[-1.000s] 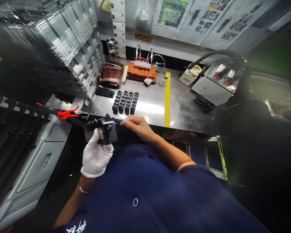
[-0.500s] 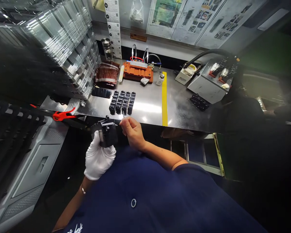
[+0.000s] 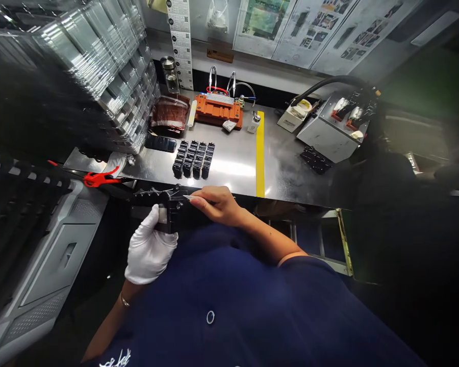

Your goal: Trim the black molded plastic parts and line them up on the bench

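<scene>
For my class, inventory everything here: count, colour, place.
Bench: one, silvery, centre.
Strips: four, black, bench front.
Phone: one, black, beside strips.
Fixture: one, orange, bench back.
Jar: one, clear, back left.
Bundle: one, reddish-brown, behind phone.
Small bottle: one, clear, by tape.
Tape: one, yellow, across bench.
Carton: one, pale, beside machine.
Machine: one, grey, bench right.
Clustered parts: uncountable, black, by machine.
Wrapped trays: uncountable, clear, left.
Tool: one, red, bench's left edge.
Wall sheets: several, mixed, behind bench.
Held part: one, black, left hand.
Thin object: one, pale, right hand.
Left hand: one, white-gloved, gripping held part.
Right hand: one, bare, centre.
</scene>
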